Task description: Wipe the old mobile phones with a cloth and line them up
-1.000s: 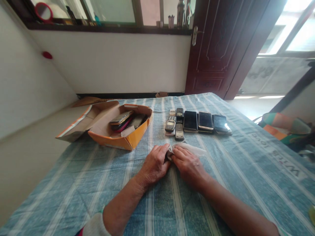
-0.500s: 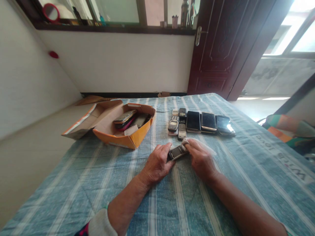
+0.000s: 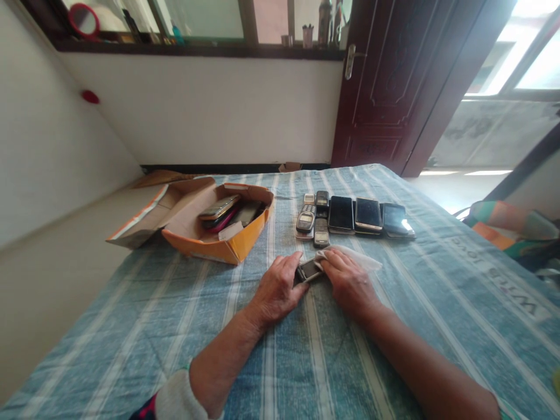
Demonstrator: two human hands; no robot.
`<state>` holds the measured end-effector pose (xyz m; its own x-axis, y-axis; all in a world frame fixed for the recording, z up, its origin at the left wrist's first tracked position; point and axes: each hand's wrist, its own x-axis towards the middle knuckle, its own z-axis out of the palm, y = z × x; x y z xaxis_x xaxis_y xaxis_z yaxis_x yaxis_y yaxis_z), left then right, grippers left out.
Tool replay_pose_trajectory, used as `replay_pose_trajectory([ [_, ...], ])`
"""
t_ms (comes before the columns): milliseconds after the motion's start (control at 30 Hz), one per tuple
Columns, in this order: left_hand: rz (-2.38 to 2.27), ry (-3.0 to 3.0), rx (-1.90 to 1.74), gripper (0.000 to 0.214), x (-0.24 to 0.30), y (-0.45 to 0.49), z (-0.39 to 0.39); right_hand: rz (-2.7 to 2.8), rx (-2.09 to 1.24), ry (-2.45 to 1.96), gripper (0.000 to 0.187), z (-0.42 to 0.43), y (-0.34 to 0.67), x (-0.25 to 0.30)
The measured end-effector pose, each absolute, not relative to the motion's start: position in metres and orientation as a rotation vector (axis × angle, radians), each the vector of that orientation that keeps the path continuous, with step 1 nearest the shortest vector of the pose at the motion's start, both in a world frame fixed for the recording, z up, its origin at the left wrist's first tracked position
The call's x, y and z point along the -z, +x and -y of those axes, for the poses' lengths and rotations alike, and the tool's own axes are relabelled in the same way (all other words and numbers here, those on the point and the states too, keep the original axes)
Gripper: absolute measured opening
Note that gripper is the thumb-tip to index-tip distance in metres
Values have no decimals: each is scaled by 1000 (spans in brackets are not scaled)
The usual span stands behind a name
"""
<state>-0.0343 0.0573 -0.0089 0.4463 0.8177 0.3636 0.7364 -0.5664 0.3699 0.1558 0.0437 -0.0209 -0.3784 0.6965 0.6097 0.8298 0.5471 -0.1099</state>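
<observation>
My left hand (image 3: 279, 287) grips one end of a small keypad phone (image 3: 308, 269) that lies on the striped blue cloth. My right hand (image 3: 347, 281) presses a white wipe (image 3: 356, 258) against the phone's other end, fingers closed on the wipe. Just beyond the hands lies a row of phones (image 3: 345, 216): small keypad ones on the left, three dark smartphones on the right.
An open orange cardboard box (image 3: 219, 248) with several more phones stands at the left, its lid folded out. The blue striped cloth (image 3: 306, 361) covers the whole table. A dark wooden door (image 3: 394, 87) stands behind, and colourful fabric (image 3: 507, 224) lies off the right edge.
One second ago the wipe and both hands hid the phone. The right hand then drew back right, baring the phone's face, and has now slid leftward over it again.
</observation>
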Motion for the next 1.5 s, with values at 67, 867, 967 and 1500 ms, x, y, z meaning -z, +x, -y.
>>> replay_pose_trajectory([
  [67, -1381, 2526, -769, 60, 8, -34, -56, 2146, 268, -1262, 29, -44, 158, 24],
  [867, -1419, 2451, -787, 59, 9, -34, -57, 2249, 272, -1091, 23, -36, 143, 17],
  [967, -1424, 2458, -770, 58, 9, -34, -57, 2252, 234, -988, 24, -36, 141, 19],
  [1500, -1424, 2438, -790, 58, 8, -35, -60, 2264, 242, -1315, 18, -46, 140, 14],
])
